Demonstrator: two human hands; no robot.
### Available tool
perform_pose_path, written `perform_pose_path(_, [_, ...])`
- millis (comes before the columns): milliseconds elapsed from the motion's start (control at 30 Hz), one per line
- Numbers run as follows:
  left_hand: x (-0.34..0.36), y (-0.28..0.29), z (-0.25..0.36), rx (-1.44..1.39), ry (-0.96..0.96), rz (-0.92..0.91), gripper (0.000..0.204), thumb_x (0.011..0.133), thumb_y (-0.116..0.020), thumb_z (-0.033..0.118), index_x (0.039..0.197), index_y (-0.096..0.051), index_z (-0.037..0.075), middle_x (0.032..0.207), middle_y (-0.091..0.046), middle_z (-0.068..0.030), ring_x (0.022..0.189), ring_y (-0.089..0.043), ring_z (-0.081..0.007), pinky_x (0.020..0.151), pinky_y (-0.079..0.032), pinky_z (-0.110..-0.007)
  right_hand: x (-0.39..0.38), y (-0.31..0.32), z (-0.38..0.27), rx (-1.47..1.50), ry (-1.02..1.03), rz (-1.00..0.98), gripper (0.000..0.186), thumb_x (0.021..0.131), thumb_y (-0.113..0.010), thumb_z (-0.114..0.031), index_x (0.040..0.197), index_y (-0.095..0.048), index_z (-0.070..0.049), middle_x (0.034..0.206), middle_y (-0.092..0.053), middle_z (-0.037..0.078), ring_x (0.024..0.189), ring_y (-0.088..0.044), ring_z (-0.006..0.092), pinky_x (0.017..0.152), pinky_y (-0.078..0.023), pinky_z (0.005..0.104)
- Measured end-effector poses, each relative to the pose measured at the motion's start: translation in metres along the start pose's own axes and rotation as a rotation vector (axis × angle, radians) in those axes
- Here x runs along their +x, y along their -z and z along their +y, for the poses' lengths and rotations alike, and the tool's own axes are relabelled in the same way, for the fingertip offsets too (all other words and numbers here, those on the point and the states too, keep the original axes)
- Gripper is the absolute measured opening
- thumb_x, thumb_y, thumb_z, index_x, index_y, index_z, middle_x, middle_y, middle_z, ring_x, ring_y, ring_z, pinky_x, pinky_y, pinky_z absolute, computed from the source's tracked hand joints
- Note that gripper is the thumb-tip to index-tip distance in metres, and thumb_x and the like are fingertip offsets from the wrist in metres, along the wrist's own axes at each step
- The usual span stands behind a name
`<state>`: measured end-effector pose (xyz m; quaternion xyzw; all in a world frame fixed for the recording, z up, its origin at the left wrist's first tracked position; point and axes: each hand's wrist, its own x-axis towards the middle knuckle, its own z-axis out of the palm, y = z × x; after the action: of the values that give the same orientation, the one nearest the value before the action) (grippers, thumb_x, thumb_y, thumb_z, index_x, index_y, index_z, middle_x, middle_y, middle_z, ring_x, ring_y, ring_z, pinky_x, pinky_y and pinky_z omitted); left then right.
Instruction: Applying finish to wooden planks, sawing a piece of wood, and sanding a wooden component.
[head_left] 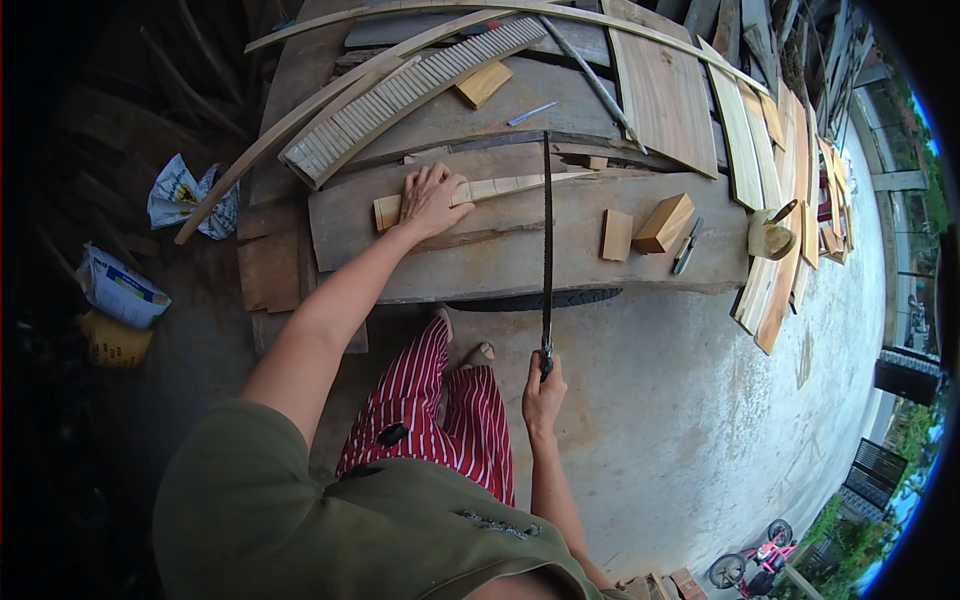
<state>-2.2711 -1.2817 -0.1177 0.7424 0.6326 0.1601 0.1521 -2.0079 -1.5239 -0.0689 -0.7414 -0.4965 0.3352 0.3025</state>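
My right hand (543, 402) is closed round the handle of a handsaw (548, 250), whose long dark blade points away from me. The blade lies across a pale wooden strip (500, 186) close to its thin right end. Whether the teeth have cut into it, I cannot tell. Farther left on the strip, my left hand (432, 202) grips it from above, thumb toward the saw, and holds it on a weathered plank (450, 262). Pencil-like lines cross the strip.
Right of the saw sit two wood blocks (664, 223) (616, 235) and a pen-like tool (688, 246). A blue pen (532, 114), another block (484, 85), a row of thin slats (410, 100) and a metal bar (594, 85) lie beyond. A cup (771, 235) stands at right.
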Motion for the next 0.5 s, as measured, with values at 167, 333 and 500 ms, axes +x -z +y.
perform_pose_path(167, [0.025,-0.031,0.027,-0.028,0.078,0.091,0.024,0.088,-0.061,0.034,0.102,-0.066,0.015,0.105,-0.055,-0.0077,0.107,-0.050,-0.0260,0.097,-0.032,-0.043,0.010,-0.019,-0.006,-0.041,0.077,-0.095,0.015,0.098,-0.057,-0.019,0.097,-0.056,-0.004,0.070,-0.060,0.022,0.064,-0.062,0.0415,0.054,-0.045,0.0449])
perform_pose_path(333, [0.031,-0.054,0.043,0.071,0.182,0.284,0.018,0.091,-0.056,0.026,0.098,-0.063,0.011,0.101,-0.056,-0.0091,0.102,-0.051,-0.0262,0.096,-0.033,-0.044,0.014,-0.021,-0.006,-0.065,0.088,-0.144,0.014,0.097,-0.057,-0.021,0.097,-0.056,-0.006,0.076,-0.063,0.023,0.071,-0.063,0.0435,0.057,-0.046,0.0484])
perform_pose_path(500, [0.033,-0.052,0.045,0.167,0.235,0.236,0.016,0.091,-0.053,0.022,0.101,-0.060,0.010,0.103,-0.056,-0.0096,0.104,-0.051,-0.0274,0.097,-0.033,-0.043,0.014,-0.017,0.000,-0.134,0.169,-0.149,0.014,0.098,-0.056,-0.019,0.097,-0.053,-0.005,0.071,-0.059,0.025,0.066,-0.058,0.0462,0.054,-0.042,0.0503])
